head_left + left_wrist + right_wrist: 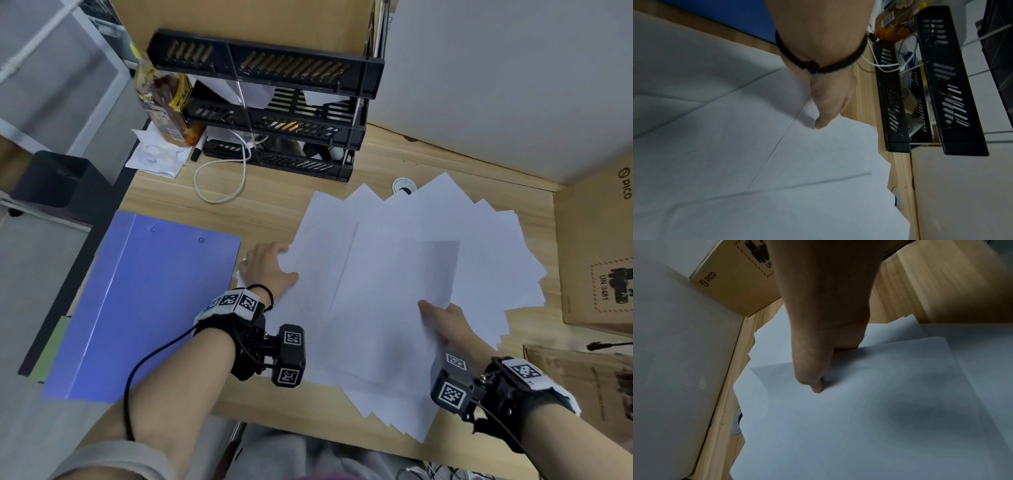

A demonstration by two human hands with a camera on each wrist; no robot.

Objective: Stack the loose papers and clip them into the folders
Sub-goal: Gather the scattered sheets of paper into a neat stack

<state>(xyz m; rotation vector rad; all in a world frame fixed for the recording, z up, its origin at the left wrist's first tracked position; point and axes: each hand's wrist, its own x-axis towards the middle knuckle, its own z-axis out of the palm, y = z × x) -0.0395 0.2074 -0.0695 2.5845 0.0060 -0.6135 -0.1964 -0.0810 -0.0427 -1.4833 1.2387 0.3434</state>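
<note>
Bare surface (274, 209) lies open to me between the blue folder (144, 308) and the fanned papers (411, 274). The black tray rack (274, 113) blocks the far side, a cardboard box (596, 253) my right.

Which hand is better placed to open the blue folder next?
Probably the left hand: it rests at the left edge of the loose papers, right beside the blue folder. The right hand pinches a sheet farther away.

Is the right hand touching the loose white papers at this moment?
Touching. In the right wrist view the right hand pinches a sheet of the loose papers, thumb pressed on top.
</note>
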